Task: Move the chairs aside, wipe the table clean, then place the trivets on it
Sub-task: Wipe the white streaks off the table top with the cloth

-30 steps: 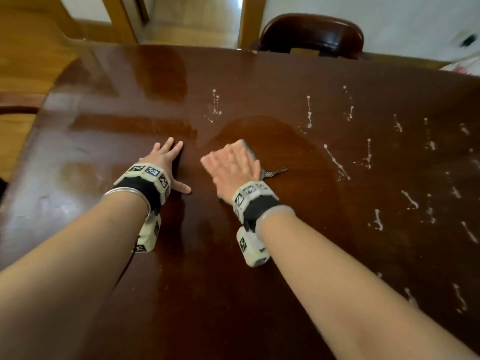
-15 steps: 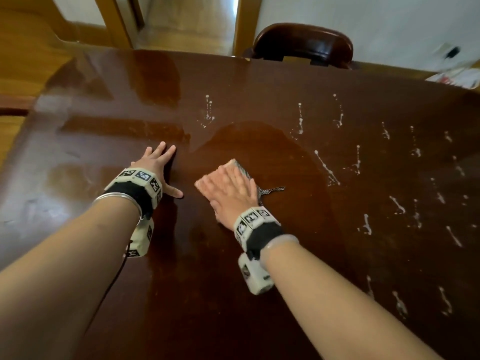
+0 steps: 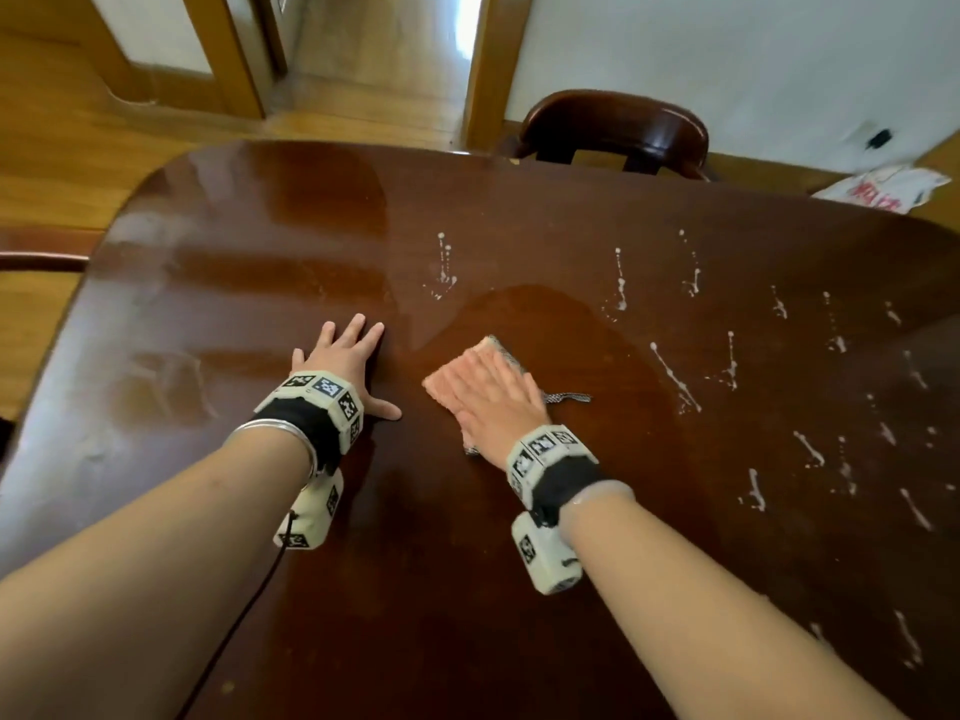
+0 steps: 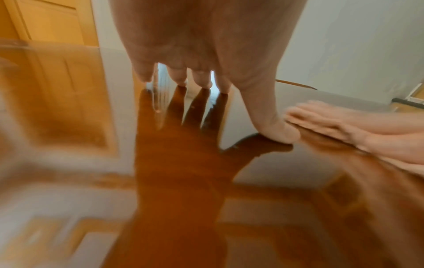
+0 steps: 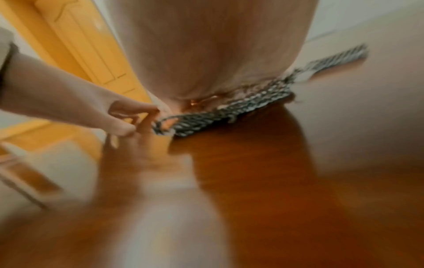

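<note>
dark polished wooden table [image 3: 519, 589], white streaks [image 3: 675, 379] remaining at right; flat right hand [image 3: 493, 402] presses grey woven cloth [image 3: 563, 396]; left hand [image 3: 343, 358] rests flat, bracing. overlapping strokes should clear streaks.

The left grip [image 3: 347, 363] lies flat on the table [image 3: 260, 283]. Just to its right, the right grip [image 3: 493, 402] lies flat on a cloth [image 3: 501, 350]. Spilled drops [image 3: 675, 379] lie further right. A chair [image 3: 615, 127] stands behind the table.
</note>
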The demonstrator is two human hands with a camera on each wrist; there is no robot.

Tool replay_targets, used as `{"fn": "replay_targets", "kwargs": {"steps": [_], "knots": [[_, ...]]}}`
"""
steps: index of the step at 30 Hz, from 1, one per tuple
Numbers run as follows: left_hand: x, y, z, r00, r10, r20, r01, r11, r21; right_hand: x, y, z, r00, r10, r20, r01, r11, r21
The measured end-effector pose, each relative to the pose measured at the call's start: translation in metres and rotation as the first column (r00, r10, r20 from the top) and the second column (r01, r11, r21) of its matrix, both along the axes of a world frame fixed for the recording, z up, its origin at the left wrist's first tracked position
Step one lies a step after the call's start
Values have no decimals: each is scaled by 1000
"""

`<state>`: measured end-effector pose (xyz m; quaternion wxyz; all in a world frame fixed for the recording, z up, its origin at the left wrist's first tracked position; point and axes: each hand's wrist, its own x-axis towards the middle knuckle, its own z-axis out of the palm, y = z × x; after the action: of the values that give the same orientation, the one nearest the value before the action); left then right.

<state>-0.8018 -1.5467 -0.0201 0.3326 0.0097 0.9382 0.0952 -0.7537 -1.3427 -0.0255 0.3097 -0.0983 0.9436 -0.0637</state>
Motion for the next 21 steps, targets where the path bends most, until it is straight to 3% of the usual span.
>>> {"fn": "replay_targets", "kwargs": {"steps": [2,5,8,12,14,18,21], "knots": [[-15,-4,1,1000,15,1,-15,1000,21,-14,31,0,980,-199,-16,199,980,15],[-44,-10,2,998,53,-25,-52,998,22,-56,55,0,877,-475,-74,480,873,91],[-75,-15,2,996,75,-48,-74,997,9,-85,23,0,905,-417,-79,421,906,41],[-103,-19,2,997,70,-30,-71,997,-19,-78,3,-8,995,-64,-74,63,998,-12],[-112,-21,2,997,70,-22,-70,997,-18,-91,26,-11,989,-121,-82,121,993,-10],[-114,-21,1,997,77,-5,-77,997,-5,-150,41,-8,898,-423,-122,431,901,49],[-117,-22,1,997,75,13,-75,997,-4,-194,2,-5,889,-434,-145,439,898,5]]}}
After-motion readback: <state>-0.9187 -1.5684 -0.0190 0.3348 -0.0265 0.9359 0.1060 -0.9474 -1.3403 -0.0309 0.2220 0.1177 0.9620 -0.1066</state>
